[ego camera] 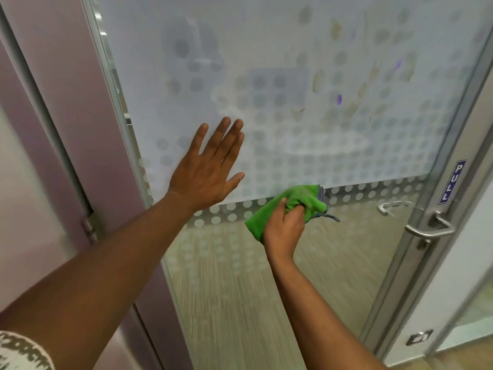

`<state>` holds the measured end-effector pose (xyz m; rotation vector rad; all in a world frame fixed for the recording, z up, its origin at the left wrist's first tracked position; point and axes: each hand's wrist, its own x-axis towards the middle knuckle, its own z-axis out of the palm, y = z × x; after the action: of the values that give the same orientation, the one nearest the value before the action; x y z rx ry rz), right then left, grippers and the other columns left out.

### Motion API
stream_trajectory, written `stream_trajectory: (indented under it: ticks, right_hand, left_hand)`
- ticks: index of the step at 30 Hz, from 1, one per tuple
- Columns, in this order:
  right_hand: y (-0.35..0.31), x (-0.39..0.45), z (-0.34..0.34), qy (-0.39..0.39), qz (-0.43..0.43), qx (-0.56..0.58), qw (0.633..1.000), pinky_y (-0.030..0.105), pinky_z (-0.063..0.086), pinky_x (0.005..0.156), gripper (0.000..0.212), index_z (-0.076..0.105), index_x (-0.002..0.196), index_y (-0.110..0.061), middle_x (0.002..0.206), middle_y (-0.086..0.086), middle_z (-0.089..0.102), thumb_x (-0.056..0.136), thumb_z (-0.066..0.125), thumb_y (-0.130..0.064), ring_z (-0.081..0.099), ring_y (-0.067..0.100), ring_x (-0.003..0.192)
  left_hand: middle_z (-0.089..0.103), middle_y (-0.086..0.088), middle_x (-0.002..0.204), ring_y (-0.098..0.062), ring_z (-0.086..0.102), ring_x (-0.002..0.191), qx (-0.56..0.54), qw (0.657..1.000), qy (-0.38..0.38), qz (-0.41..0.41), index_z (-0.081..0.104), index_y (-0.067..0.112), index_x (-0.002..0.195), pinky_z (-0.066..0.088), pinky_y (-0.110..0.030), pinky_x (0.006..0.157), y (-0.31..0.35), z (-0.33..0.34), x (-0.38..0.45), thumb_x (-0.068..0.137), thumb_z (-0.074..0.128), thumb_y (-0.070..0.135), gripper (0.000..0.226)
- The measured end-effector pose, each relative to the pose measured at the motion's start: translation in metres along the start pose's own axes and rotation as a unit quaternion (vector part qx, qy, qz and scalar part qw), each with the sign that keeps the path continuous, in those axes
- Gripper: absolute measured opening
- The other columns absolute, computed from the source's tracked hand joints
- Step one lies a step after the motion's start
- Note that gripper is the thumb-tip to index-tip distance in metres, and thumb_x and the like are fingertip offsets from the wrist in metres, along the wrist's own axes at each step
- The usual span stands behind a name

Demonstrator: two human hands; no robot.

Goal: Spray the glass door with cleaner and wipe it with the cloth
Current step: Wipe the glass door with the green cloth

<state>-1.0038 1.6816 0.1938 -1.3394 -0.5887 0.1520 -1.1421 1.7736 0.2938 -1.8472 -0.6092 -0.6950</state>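
The glass door (306, 124) fills the view, frosted with a dot pattern above and clear below. My left hand (210, 166) lies flat on the frosted glass with the fingers spread and straight. My right hand (284, 228) grips a bunched green cloth (298, 202) and holds it against the glass at the lower edge of the frosted band. Faint wet streaks show on the glass above the cloth. No spray bottle is in view.
A metal lever handle (432, 227) sits on the door's right frame under a blue PULL label (452, 182). A mauve door frame with a hinge (89, 228) runs down the left. Wood-look floor shows through the clear lower glass.
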Motion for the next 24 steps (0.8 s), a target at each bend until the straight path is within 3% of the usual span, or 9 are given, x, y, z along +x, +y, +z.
stream_trajectory:
  ticks: [4,6,9,11,13,17,20,22,24]
  right_hand:
    - [-0.008,0.0,0.002,-0.002,-0.03,0.026,0.999,0.028,0.042,0.079,0.027,0.052,0.095,-0.014,0.095,0.002,0.058,0.103,0.042,-0.037,0.058,0.018,0.091]
    - [-0.014,-0.005,0.002,-0.015,-0.082,0.035,0.996,0.025,0.042,0.086,0.039,0.057,0.099,-0.016,0.099,0.0,0.057,0.102,0.032,-0.046,0.056,0.012,0.094]
    - [-0.024,-0.003,0.004,-0.059,-0.199,-0.001,0.978,0.027,0.044,0.09,0.032,0.06,0.099,-0.029,0.102,-0.003,0.056,0.103,0.031,-0.041,0.053,0.005,0.095]
    - [-0.026,0.01,0.006,-0.063,-0.281,-0.09,0.953,0.039,0.044,0.092,0.028,0.063,0.096,-0.015,0.109,-0.001,0.051,0.102,0.04,-0.03,0.051,0.015,0.102]
    - [-0.024,0.027,0.009,-0.029,-0.334,-0.173,0.926,0.048,0.038,0.102,0.028,0.064,0.11,-0.007,0.126,0.01,0.049,0.099,0.047,-0.025,0.047,0.029,0.119]
    - [-0.023,0.04,0.023,0.047,-0.308,-0.219,0.925,0.056,0.019,0.116,0.038,0.055,0.13,-0.008,0.153,0.027,0.028,0.099,0.051,-0.029,0.026,0.044,0.142]
    - [-0.015,0.02,0.041,0.022,-0.32,-0.252,0.913,0.056,0.018,0.116,0.046,0.043,0.145,-0.019,0.16,0.022,0.016,0.103,0.039,-0.037,0.018,0.04,0.147]
    - [0.003,0.004,0.038,-0.017,-0.324,-0.268,0.907,0.054,0.022,0.113,0.047,0.037,0.15,-0.026,0.16,0.017,0.017,0.104,0.037,-0.037,0.023,0.039,0.143]
    - [0.019,0.003,0.023,-0.028,-0.32,-0.278,0.905,0.056,0.03,0.107,0.043,0.043,0.144,-0.028,0.155,0.019,0.027,0.101,0.043,-0.032,0.032,0.042,0.134]
  left_hand:
    - [-0.004,-0.018,0.169,-0.034,0.001,0.157,-0.002,1.0,0.013,0.003,-0.002,0.0,0.16,0.002,-0.054,0.125,0.0,0.002,0.0,0.105,0.012,0.057,0.08]
    - [-0.005,-0.018,0.169,-0.034,0.001,0.157,-0.004,1.0,0.016,0.002,-0.003,0.0,0.16,0.002,-0.054,0.125,0.0,0.003,0.0,0.104,0.012,0.057,0.081]
    - [-0.004,-0.018,0.169,-0.034,0.002,0.157,-0.004,1.0,0.021,0.002,-0.003,0.0,0.16,0.003,-0.054,0.125,0.0,0.003,0.001,0.104,0.013,0.057,0.081]
    - [-0.004,-0.018,0.169,-0.034,0.002,0.157,-0.007,1.0,0.024,0.003,-0.003,0.0,0.16,0.004,-0.054,0.125,-0.001,0.003,0.001,0.104,0.014,0.058,0.082]
    - [-0.003,-0.019,0.169,-0.034,0.002,0.157,-0.01,1.0,0.026,0.004,-0.002,0.0,0.16,0.003,-0.054,0.125,-0.001,0.003,0.001,0.104,0.015,0.058,0.082]
    - [-0.003,-0.018,0.169,-0.034,0.002,0.157,-0.005,0.999,0.031,0.006,-0.001,0.001,0.16,0.002,-0.054,0.125,0.0,0.005,0.001,0.104,0.013,0.057,0.081]
    - [-0.003,-0.018,0.169,-0.034,0.003,0.157,0.001,0.999,0.038,0.004,0.0,0.0,0.16,0.002,-0.054,0.125,0.0,0.006,0.001,0.104,0.012,0.057,0.081]
    - [-0.002,-0.019,0.169,-0.035,0.003,0.157,0.001,0.999,0.04,0.005,0.001,0.0,0.16,0.003,-0.055,0.125,0.0,0.006,0.001,0.104,0.012,0.058,0.081]
    - [-0.002,-0.019,0.169,-0.035,0.003,0.157,-0.002,0.999,0.041,0.005,0.002,0.0,0.16,0.004,-0.055,0.125,0.0,0.006,0.0,0.104,0.015,0.058,0.082]
